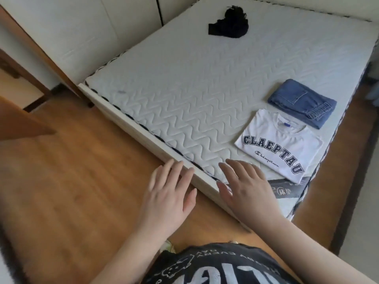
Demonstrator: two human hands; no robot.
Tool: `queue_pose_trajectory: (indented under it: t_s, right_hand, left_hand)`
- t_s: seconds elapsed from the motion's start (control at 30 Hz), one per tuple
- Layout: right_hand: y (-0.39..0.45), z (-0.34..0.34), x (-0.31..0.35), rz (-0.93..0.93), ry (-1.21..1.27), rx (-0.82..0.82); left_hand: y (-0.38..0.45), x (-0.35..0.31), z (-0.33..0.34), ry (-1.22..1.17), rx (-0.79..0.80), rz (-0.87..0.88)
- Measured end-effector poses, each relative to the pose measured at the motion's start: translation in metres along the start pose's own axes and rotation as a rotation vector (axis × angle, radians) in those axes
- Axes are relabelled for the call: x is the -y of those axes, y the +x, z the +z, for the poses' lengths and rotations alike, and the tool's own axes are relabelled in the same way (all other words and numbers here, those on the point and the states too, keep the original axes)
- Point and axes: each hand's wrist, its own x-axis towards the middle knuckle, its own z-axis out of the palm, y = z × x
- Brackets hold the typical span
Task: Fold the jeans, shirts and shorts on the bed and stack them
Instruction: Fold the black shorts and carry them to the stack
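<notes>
The person stands at the near edge of the bed (pixel 143 128), facing the bare quilted mattress (pixel 205 78). Both hands are held out flat, palms down, fingers straight and slightly spread, holding nothing. The left hand (pixel 170 193) is over the wooden floor (pixel 82 181), its fingertips reaching the pale bed rail. The right hand (pixel 246 189) is over the near edge of the mattress, fingers pointing toward the far side; whether it touches the surface cannot be told. Three garments lie on the mattress. A folded white shirt (pixel 281 146) with dark blue lettering lies flat near the right corner, just beyond the right hand and apart from it. Folded blue jeans (pixel 301 103) lie directly behind the shirt, close to its collar edge, with a frayed hem facing right. A crumpled black garment (pixel 229 23), unfolded, lies well apart from both at the far side of the mattress, near the wall. A dark printed label (pixel 287 189) sits on the mattress at the near corner, beside the shirt's lower edge.
</notes>
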Motion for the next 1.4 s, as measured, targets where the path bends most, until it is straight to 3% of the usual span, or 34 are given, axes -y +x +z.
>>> queue_pose_trajectory:
  t_s: [0.37, 0.67, 0.93, 1.13, 1.4]
  right_hand:
    - [0.063, 0.073, 0.227, -0.327, 0.012, 0.212]
    - [0.105, 0.099, 0.347, -0.600, 0.002, 0.320]
    - [0.178, 0.136, 0.406, -0.793, 0.004, 0.299]
    - [0.261, 0.177, 0.427, -0.765, 0.021, 0.338]
    - [0.372, 0.222, 0.451, -0.806, 0.017, 0.379]
  left_hand:
    - [-0.150, 0.205, 0.001, -0.023, 0.172, -0.464]
    - [-0.220, 0.282, -0.007, -0.065, 0.112, -0.807]
    - [-0.194, 0.354, -0.005, -0.119, 0.065, -0.851]
    - [-0.148, 0.423, 0.008, -0.102, 0.095, -0.969]
    - [-0.087, 0.512, 0.012, -0.085, 0.069, -0.925]
